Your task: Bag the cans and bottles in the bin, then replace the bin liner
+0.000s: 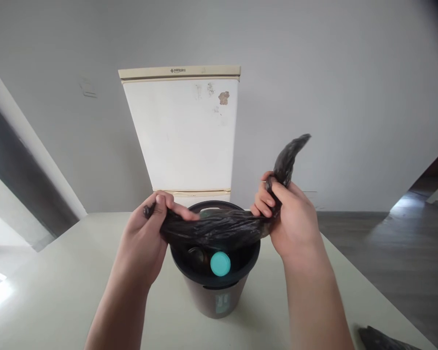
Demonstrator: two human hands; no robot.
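Observation:
A black plastic bag, bunched lengthwise, is stretched between my two hands above a dark trash can. My left hand is closed around one end, with a small dark tip poking out past the thumb. My right hand grips the other end, and a twisted tail of the bag sticks up above the fist. Inside the can, a round turquoise lid shows near the front rim, with a dark round object to its left. The bag hides much of the can's opening.
The can stands on a pale table. Another piece of black plastic lies at the table's near right corner. Beyond the table is a white refrigerator against a grey wall, with wooden floor to the right.

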